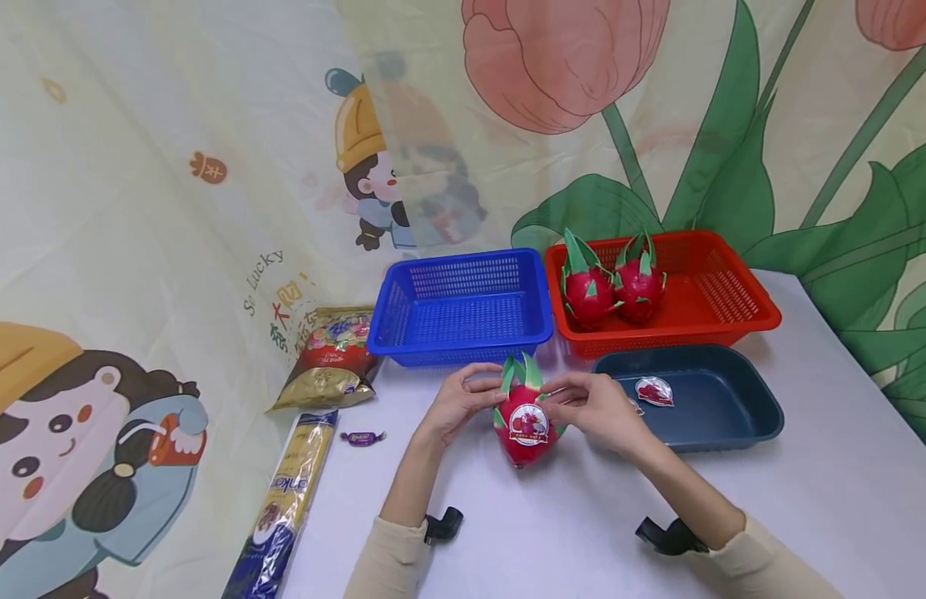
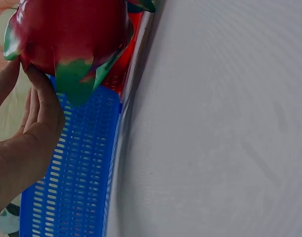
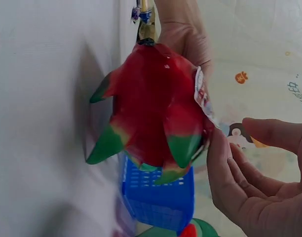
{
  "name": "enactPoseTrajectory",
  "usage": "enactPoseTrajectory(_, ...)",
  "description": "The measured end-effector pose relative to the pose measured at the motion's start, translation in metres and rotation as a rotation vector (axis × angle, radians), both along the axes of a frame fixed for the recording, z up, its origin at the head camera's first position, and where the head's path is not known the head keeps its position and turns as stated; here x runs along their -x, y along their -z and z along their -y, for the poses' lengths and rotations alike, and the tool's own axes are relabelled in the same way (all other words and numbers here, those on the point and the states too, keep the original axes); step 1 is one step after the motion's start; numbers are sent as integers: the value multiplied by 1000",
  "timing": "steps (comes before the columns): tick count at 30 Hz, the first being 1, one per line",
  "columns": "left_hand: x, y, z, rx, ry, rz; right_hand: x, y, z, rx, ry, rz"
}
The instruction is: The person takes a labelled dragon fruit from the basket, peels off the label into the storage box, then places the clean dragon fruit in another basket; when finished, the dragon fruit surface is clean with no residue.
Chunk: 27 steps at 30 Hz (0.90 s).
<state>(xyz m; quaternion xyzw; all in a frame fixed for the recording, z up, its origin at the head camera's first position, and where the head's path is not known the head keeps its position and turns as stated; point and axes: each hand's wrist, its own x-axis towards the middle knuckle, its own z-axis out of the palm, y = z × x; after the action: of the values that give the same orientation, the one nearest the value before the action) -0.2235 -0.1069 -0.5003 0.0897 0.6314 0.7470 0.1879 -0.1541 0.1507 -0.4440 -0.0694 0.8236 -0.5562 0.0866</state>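
Note:
A red dragon fruit (image 1: 517, 453) with green leaf tips sits on the white table between the two hands. A round dragon fruit sticker (image 1: 528, 424) is on its near side; in the right wrist view the sticker (image 3: 200, 91) stands partly off the curved skin. My left hand (image 1: 457, 403) holds the fruit at its left side with thumb and fingertips. At the right side, my right hand (image 1: 596, 409) touches the fruit beside the sticker with extended fingers, its thumb apart. Two more stickers, one a red fruit-print sticker (image 1: 654, 391), lie in the dark blue tray (image 1: 702, 428).
Behind stand a blue basket (image 1: 463, 320) and a red basket (image 1: 702, 287) with two dragon fruits (image 1: 588, 295) inside. On the left lie a gold-and-red bag (image 1: 335, 358), a purple wrapped candy (image 1: 363, 438) and a long yellow-blue packet (image 1: 283, 507).

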Motion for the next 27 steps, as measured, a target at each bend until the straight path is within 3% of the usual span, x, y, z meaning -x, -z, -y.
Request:
enactPoseTrajectory(8, -1, 2, -2, 6, -52, -2, 5, 11, 4, 38, 27, 15)
enactPoseTrajectory(14, -2, 1, -4, 3, -97, 7, 9, 14, 5, 120, 44, 103)
enactPoseTrajectory(27, -1, 1, -3, -32, -122, 51, 19, 27, 3, 276, 69, 254)
